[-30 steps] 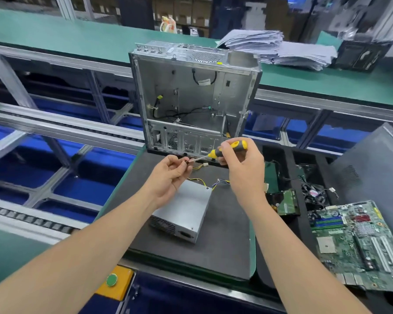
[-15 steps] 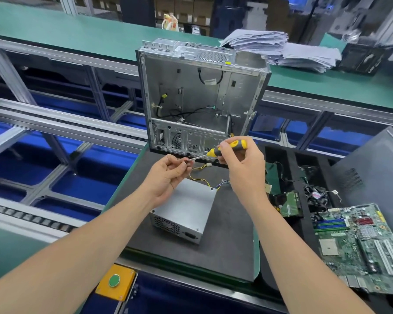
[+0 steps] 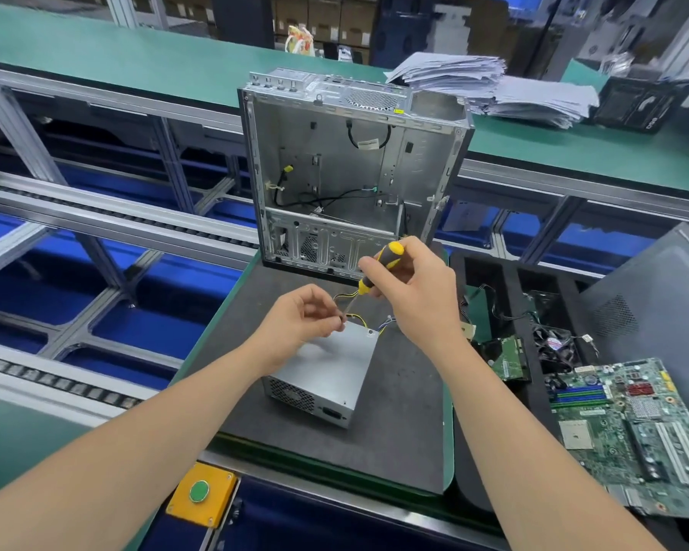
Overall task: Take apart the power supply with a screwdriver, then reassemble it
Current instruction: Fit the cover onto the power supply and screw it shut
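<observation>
Your right hand (image 3: 418, 290) grips the screwdriver (image 3: 379, 267) by its handle, shaft slanting down to your left hand (image 3: 301, 318), whose curled fingers pinch its tip. The supply (image 3: 327, 367) lies on the mat (image 3: 394, 431) just below both hands, before the open case (image 3: 335, 161).

wearer | left hand (image 3: 303, 316) is being shown bare, its fingers uncovered | right hand (image 3: 418, 288) is being shown bare likewise | left forearm (image 3: 136, 443) is being seen bare right to the picture's edge | right forearm (image 3: 526, 431) is being seen bare to the edge too
</observation>
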`<state>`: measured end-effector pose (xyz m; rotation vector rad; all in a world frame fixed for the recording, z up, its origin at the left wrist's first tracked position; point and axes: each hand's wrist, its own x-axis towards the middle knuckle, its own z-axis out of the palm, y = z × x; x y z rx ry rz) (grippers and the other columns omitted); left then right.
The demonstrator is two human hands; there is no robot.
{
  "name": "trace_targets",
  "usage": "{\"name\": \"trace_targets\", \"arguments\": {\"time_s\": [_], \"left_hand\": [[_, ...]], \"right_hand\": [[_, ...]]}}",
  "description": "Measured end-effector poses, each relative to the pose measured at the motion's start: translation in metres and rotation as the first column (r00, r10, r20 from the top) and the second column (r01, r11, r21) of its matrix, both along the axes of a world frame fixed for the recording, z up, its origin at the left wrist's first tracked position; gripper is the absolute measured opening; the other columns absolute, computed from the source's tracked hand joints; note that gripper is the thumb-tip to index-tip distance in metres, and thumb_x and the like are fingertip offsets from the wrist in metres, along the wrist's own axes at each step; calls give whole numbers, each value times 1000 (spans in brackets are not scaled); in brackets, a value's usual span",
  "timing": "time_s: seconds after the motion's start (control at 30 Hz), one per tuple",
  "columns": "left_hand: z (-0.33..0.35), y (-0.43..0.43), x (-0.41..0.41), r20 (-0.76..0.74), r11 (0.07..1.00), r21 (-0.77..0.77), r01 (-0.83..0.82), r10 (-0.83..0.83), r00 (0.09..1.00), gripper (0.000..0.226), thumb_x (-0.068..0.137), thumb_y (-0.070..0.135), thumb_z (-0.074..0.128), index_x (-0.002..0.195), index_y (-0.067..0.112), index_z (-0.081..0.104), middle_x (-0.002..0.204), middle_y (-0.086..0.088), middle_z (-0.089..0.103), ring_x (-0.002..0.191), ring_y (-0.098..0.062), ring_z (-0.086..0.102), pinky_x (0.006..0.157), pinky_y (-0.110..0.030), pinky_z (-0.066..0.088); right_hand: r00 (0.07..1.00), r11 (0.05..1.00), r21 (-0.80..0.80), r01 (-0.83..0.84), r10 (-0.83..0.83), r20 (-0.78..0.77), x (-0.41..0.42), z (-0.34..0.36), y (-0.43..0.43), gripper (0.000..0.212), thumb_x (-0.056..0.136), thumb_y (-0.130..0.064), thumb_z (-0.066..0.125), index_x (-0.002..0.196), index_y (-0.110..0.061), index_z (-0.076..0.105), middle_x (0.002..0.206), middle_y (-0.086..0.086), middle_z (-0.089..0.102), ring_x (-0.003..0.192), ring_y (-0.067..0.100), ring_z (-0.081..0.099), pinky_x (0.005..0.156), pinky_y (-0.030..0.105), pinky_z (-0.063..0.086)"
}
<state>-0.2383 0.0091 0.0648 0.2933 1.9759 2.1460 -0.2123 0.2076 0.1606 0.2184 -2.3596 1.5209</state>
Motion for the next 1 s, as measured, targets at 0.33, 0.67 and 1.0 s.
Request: {"name": "trace_targets", "arguments": {"time_s": [0.33, 0.67, 1.0], "left_hand": [[-12, -2, 25, 41, 827, -449, 338, -358, 933, 36, 77, 19, 90, 95, 31, 61, 91, -1, 81, 87, -13, 73, 88, -29, 55], [-13, -1, 36, 11, 757, -548, 356, -419, 908, 37, 79, 23, 90, 100, 28, 60, 89, 4, 81, 91, -17, 75, 97, -55, 53], [-17, -3, 38, -28, 754, -577, 313, -401, 916, 31, 80, 22, 89, 105, 18, 73, 89, 7, 80, 96, -11, 73, 103, -45, 52]], "right_hand": [[943, 960, 150, -237, 191, 272, 18, -17, 11, 29, 92, -25, 80, 87, -7, 58, 72, 4, 76, 64, 20, 76, 63, 35, 63], [935, 940, 199, -275, 214, 283, 31, -29, 11, 26, 92, -27, 79, 89, -13, 57, 75, -1, 74, 65, 16, 76, 68, 38, 62], [896, 870, 245, -427, 370, 247, 42, -30, 22, 26, 94, -34, 77, 91, -17, 58, 82, 2, 73, 78, 33, 68, 74, 51, 55]]}}
